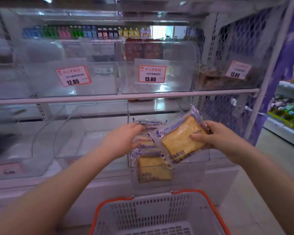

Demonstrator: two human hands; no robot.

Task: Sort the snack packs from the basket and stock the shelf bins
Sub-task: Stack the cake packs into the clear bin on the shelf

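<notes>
Nearest, basket (159, 216) sits below; right hand (215, 138) pinches a snack pack (180, 139) over the bin (190, 160), left hand (120, 139), fingers straight, presses stacked packs (153, 165).

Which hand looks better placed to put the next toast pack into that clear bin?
The right hand, I'd judge. It already grips a toast pack just above the clear bin. The left hand holds no pack of its own; it rests on the packs already in the bin.
</notes>
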